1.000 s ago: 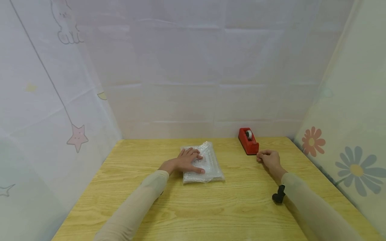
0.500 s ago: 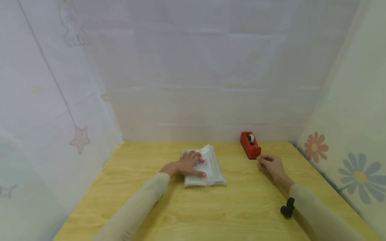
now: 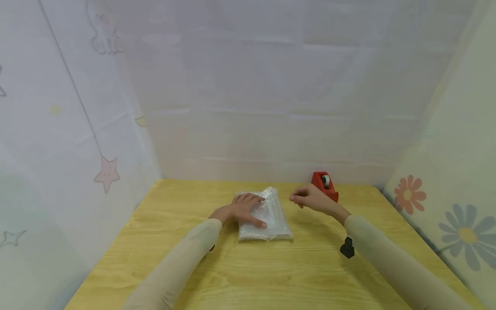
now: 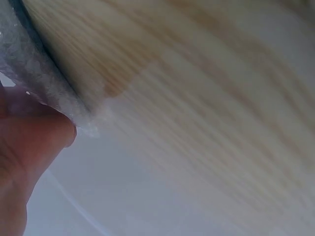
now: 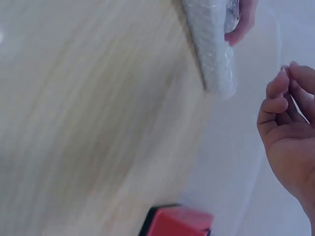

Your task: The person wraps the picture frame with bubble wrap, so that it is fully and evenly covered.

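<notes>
A flat bubble-wrapped package [image 3: 277,221] lies on the table, the wrap folded over whatever is inside. My left hand [image 3: 245,212] rests on its left part with fingers spread; in the left wrist view the thumb [image 4: 42,135] touches the wrap [image 4: 29,64]. To the right of the package, above the table, my right hand [image 3: 314,200] has thumb and forefinger pinched together. A small clear bit of tape [image 5: 284,68] seems to show at those fingertips, hardly visible. Behind the right hand, partly hidden by it, stands a red tape dispenser [image 3: 328,190] with a white roll.
The wooden table [image 3: 248,275] ends at a pale cloth wall [image 3: 248,129] at the back. Printed cloth walls close off both sides. Black wrist mounts [image 3: 347,248] hang under the forearms.
My right hand has moved left from the front of the tape dispenser toward the package, still pinching. The left hand stays on the package. The head view has shifted slightly.
</notes>
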The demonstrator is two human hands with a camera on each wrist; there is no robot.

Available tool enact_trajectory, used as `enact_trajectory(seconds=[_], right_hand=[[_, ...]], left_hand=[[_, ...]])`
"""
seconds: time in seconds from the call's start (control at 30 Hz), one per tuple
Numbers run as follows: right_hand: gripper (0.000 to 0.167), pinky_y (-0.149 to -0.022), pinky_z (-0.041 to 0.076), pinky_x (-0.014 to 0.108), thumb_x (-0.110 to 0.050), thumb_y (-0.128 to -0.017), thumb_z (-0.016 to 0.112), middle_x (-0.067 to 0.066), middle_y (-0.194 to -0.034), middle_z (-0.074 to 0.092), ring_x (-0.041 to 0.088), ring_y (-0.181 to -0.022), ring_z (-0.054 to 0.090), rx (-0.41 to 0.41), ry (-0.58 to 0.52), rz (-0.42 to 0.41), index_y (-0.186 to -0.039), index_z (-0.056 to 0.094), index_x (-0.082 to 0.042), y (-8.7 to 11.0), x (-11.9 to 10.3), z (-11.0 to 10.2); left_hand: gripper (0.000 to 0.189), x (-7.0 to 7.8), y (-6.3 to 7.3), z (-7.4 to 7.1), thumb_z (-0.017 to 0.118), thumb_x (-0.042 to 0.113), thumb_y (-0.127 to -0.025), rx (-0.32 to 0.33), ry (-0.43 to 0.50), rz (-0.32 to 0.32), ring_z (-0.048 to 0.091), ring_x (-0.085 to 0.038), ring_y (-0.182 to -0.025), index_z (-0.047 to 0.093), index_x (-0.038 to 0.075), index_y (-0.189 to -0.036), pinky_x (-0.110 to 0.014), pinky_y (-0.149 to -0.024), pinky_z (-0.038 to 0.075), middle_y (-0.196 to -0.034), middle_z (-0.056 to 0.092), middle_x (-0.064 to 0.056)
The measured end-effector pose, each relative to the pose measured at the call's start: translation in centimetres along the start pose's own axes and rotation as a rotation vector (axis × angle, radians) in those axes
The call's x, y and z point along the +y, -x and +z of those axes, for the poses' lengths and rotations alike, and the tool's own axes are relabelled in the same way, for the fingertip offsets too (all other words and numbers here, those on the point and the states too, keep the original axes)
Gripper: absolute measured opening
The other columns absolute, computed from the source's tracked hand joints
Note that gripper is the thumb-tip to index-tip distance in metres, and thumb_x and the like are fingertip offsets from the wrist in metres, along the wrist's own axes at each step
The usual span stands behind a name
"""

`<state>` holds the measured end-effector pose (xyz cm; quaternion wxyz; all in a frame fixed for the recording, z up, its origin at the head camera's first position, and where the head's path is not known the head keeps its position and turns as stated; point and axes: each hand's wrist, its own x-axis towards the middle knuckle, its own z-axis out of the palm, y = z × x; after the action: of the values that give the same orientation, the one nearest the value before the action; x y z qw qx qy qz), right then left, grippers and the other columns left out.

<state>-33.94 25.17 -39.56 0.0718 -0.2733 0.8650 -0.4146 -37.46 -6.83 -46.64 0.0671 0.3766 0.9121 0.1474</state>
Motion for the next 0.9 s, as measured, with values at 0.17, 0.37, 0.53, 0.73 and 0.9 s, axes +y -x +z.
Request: enact_trajectory(seconds=[0.17,0.37,0.53,0.73,0.9], right_hand=[[0.020,-0.056,0.040,0.030,-0.023,-0.103,0.064,0.010,-0.069,0.059,0.017,-0.059,0.049,-0.156,0.111,-0.010,-0.102,0.075,-0.006,-3.6,-0.8,1.8],[0.023,-0.062,0.044,0.032,-0.022,-0.103,0.064,0.022,-0.077,0.063,0.030,-0.065,0.054,-0.268,0.125,0.009,-0.106,0.076,-0.001,-5.9,-1.4,4.1],[0.022,-0.058,0.042,0.030,-0.020,-0.102,0.066,0.015,-0.068,0.058,0.015,-0.057,0.047,-0.285,0.095,0.023,-0.101,0.076,-0.001,-7.4,-0.9,5.7],[0.018,-0.054,0.041,0.028,-0.015,-0.101,0.066,0.008,-0.063,0.058,0.011,-0.051,0.044,-0.270,0.096,0.023,-0.095,0.079,-0.005,-8.7,-0.5,7.0],[0.015,-0.053,0.041,0.026,-0.015,-0.099,0.069,0.009,-0.068,0.067,0.009,-0.051,0.046,-0.249,0.157,0.008,-0.093,0.080,-0.007,-8.8,-0.6,7.6]], left_hand=[[0.112,0.3,-0.3,-0.1,0.054,0.091,-0.075,0.007,-0.055,-0.006,0.019,-0.031,-0.148,0.030,0.025,-0.162,-0.058,-0.115,0.013,-0.159,0.030,-0.002],[0.113,0.6,-0.4,-0.2,0.058,0.091,-0.071,0.014,-0.027,-0.037,-0.004,-0.036,-0.153,0.034,0.027,-0.161,-0.062,-0.117,-0.001,-0.169,0.002,-0.007],[0.113,0.7,-0.1,-0.6,0.061,0.088,-0.074,-0.012,0.000,-0.049,-0.009,-0.035,-0.152,0.030,0.026,-0.162,-0.063,-0.117,0.000,-0.170,-0.004,-0.006],[0.113,0.5,0.1,-0.8,0.062,0.086,-0.075,-0.023,0.025,-0.048,-0.010,-0.035,-0.152,0.027,0.023,-0.163,-0.063,-0.117,-0.001,-0.170,-0.003,-0.007],[0.116,0.2,-0.1,-0.4,0.061,0.088,-0.073,-0.018,0.040,-0.049,-0.010,-0.035,-0.152,0.027,0.024,-0.163,-0.062,-0.117,-0.003,-0.170,-0.003,-0.007]])
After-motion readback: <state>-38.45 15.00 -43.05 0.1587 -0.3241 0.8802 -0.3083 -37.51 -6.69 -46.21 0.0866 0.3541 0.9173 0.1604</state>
